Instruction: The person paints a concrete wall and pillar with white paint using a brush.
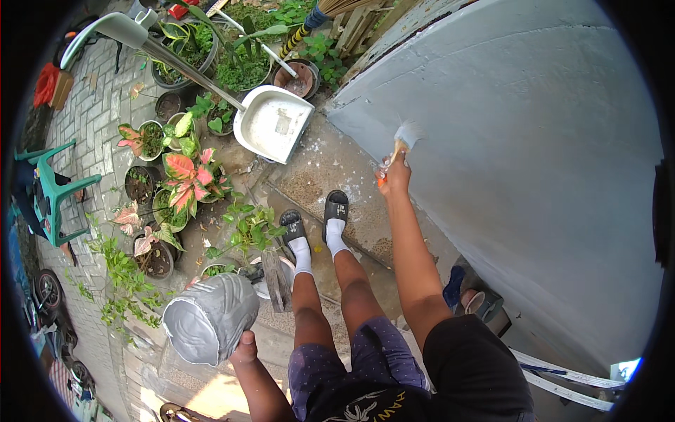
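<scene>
Where the paintbrush [407,133] lies: I see it in the right grip [396,174], out ahead of the person and in front of the grey wall [534,141].
Right grip: pinching the paintbrush by its handle, fingers curled round it.
Brush axis: slanting up and rightward in my head view, the splayed bristles farthest from the body; I cannot tell whether their tips touch the wall.
Left grip [245,346]: thumb against the side of the grey-coated can [228,306], holding it off the ground; its other fingers are hidden from me.
Can mouth: turned to the lower left; I cannot make out how full it is.
Nearer the wall: the right grip; the left grip and can are well apart from it, across the legs [362,295].
</scene>
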`<state>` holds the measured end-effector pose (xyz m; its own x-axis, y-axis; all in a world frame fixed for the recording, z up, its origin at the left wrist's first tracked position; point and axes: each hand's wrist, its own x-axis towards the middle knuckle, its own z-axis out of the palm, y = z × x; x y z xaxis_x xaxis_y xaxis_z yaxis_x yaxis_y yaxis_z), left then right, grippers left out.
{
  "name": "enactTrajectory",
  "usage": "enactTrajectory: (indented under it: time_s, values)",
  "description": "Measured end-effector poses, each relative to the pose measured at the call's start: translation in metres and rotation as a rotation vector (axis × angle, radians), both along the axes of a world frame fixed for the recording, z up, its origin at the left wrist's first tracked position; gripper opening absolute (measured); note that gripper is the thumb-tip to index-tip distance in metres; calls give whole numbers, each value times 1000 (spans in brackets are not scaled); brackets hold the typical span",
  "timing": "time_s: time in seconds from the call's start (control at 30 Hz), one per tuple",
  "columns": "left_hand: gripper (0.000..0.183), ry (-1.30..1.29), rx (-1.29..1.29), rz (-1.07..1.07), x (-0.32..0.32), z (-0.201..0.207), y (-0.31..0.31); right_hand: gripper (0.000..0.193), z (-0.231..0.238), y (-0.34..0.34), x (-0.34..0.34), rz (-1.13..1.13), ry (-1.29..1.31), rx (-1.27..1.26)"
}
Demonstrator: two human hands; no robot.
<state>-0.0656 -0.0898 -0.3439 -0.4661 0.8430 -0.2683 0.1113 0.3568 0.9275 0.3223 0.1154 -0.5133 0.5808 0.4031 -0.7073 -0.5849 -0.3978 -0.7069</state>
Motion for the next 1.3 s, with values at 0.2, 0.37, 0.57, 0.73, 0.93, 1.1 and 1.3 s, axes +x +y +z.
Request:
enactTrajectory:
  time_s: [0.2, 0.37, 0.57, 0.73, 0.93, 1.1, 1.3]
  values:
    - [109, 61, 38, 15, 7, 0, 8, 41, -83, 29, 44, 68, 309, -258]
    - [106, -47, -118, -97, -10, 0, -1, 36, -34, 6, 17, 124, 157, -205]
    - [101, -28, 76, 46, 7, 5, 18, 30, 85, -24, 4, 30, -129, 15]
    - [98, -85, 49, -15, 8, -9, 19, 31, 36, 9, 16, 108, 168, 25]
    - [100, -38, -75, -50, -12, -10, 5, 30, -40, 34, 4, 139, 171, -148]
    - [106, -11, 25, 31, 5, 10, 21, 31, -75, 66, 27, 146, 305, -312]
    - [101, 7, 59, 14, -8, -5, 9, 20, -45, 52, 50, 167, 482, -179]
